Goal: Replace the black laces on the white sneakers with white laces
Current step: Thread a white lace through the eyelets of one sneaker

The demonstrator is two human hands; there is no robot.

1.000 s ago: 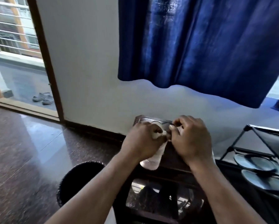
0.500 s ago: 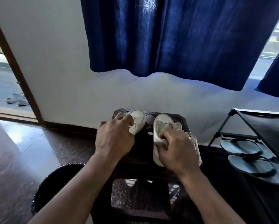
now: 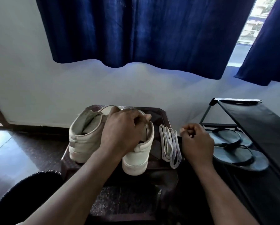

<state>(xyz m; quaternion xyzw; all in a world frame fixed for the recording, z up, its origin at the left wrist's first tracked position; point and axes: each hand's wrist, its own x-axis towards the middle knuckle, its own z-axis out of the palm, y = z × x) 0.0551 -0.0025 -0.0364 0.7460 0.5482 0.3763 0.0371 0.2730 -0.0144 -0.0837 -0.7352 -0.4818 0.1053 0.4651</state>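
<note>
White sneakers (image 3: 84, 140) are sitting on a small table (image 3: 162, 113). The left hand (image 3: 123, 132) is gripping the right sneaker (image 3: 139, 158); the right hand (image 3: 197, 142) is clenching, empty, beside white laces (image 3: 170, 146). A shoe rack (image 3: 257, 120) is crowding the right.

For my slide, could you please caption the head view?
Left hand grips a white sneaker on a stool; white laces lie alongside.

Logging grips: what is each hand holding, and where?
Left hand grips the nearer sneaker at its opening; right hand is curled, holding nothing.
</note>
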